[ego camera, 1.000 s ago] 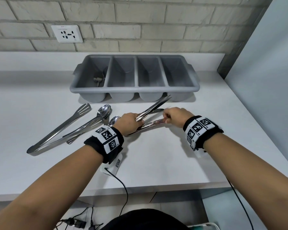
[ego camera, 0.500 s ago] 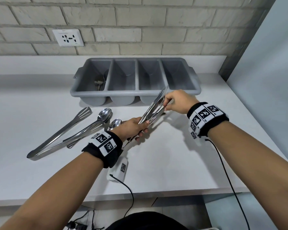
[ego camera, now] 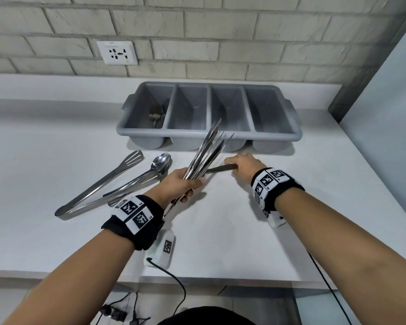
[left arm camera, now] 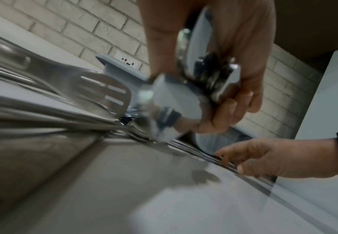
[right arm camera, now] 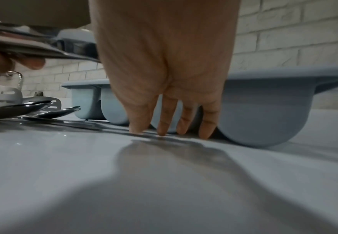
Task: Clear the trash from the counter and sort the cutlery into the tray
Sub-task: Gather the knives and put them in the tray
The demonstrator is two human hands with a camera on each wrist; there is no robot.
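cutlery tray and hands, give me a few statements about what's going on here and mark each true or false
1. The left hand grips a bundle of knives. True.
2. All four compartments of the tray hold cutlery. False: only the leftmost one shows spoons; the other three look bare.
3. The right hand is lifted above the tray. False: it is down on the counter, fingertips on a single knife lying there.
4. The tongs lie on the counter left of the left hand. True.
5. The tongs are closed on a loose spoon. False: the spoon lies beside them.
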